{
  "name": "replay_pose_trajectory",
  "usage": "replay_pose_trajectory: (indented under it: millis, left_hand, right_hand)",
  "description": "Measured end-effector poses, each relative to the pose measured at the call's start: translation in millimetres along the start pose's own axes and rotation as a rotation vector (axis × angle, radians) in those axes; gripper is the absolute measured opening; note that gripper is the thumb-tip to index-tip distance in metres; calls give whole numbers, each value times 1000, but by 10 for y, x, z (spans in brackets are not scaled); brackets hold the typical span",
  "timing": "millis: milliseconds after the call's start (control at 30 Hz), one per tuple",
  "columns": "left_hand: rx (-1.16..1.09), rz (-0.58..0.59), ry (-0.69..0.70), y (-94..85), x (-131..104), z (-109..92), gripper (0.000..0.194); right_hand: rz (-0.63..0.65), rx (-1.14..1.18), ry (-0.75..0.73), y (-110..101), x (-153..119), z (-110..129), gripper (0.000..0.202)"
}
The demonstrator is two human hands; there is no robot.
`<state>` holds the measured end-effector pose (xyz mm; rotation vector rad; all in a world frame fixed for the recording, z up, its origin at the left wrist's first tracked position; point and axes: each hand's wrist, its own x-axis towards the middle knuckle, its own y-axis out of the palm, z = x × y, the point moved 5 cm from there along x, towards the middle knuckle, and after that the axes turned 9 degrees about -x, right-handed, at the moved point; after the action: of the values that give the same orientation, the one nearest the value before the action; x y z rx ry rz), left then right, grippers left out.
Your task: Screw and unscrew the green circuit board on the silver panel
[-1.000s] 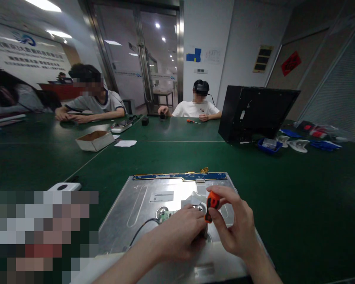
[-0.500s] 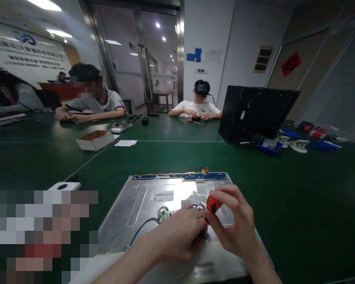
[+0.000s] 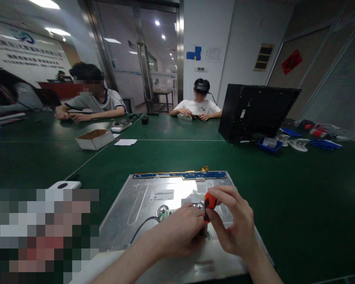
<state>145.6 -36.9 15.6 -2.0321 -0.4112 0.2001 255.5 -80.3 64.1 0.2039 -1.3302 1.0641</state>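
A flat silver metal panel (image 3: 142, 201), like the back of a display, lies before me with a blue circuit strip (image 3: 177, 175) along its far edge. My right hand (image 3: 236, 221) pinches the orange and black handle of a screwdriver (image 3: 210, 201) between thumb and fingers, held upright over the panel. Its tip is hidden behind my left hand. My left hand (image 3: 185, 227) is bent down on the panel beside the screwdriver's lower end, its fingertips hidden from view. A small green board (image 3: 165, 214) with a black cable (image 3: 140, 228) shows next to my left wrist.
On the green table (image 3: 165, 156) stand a white open box (image 3: 94, 140) and a large black monitor-like casing (image 3: 257, 114). A blue tray (image 3: 269, 145) sits beside the casing. Two people (image 3: 93, 98) are seated across the table, another at far left. The lower left is blurred out.
The orange handle has turned and now stands more upright in my right hand, whose fingers shifted slightly left. My left hand has stayed in place.
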Motion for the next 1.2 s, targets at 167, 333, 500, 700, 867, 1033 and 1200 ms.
replay_pose_trajectory:
  millis: [167, 333, 500, 700, 867, 1033, 1200]
  left_hand:
    - [5, 22, -10, -15, 5, -10, 7]
    - [-5, 9, 1, 2, 5, 5, 6]
    - [-13, 2, -12, 0, 10, 1, 9]
    - [5, 21, -15, -12, 22, -11, 13]
    - [5, 37, -34, -7, 29, -5, 12]
    - [12, 28, -32, 5, 22, -5, 10]
    - [-4, 28, -18, 1, 13, -7, 8]
  right_hand:
    - [-9, -16, 5, -4, 14, 2, 41]
    - [5, -41, 12, -4, 23, -5, 41]
    - [32, -16, -5, 11, 36, 2, 40]
    - [-37, -80, 101, 17, -58, -67, 38]
    - [-45, -82, 57, 11, -79, -54, 35]
    - [-45, -112, 53, -9, -44, -50, 34]
    - [-8, -21, 5, 0, 16, -8, 36]
